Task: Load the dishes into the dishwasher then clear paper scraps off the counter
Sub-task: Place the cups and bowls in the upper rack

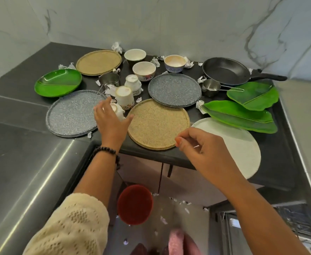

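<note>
The dark counter [22, 107] is crowded with dishes. A tan round plate [158, 124] lies at its front edge between a grey speckled plate [72, 115] and a white plate [239, 142]. My left hand [110, 118] hovers with spread fingers over a tipped white cup [118, 110], not gripping it. My right hand [198, 146] hangs with loosely curled fingers at the tan plate's near right rim, holding nothing. Crumpled paper scraps [117, 46] lie among the dishes. The open dishwasher [261, 227] shows at the lower right.
Farther back are green leaf-shaped plates [239, 115], a black frying pan [226, 70], bowls [144, 70], upturned cups [124, 95], steel measuring cups [109, 80], another tan plate [98, 62] and a second grey plate [174, 90]. A red stool [134, 204] and paper bits lie on the floor.
</note>
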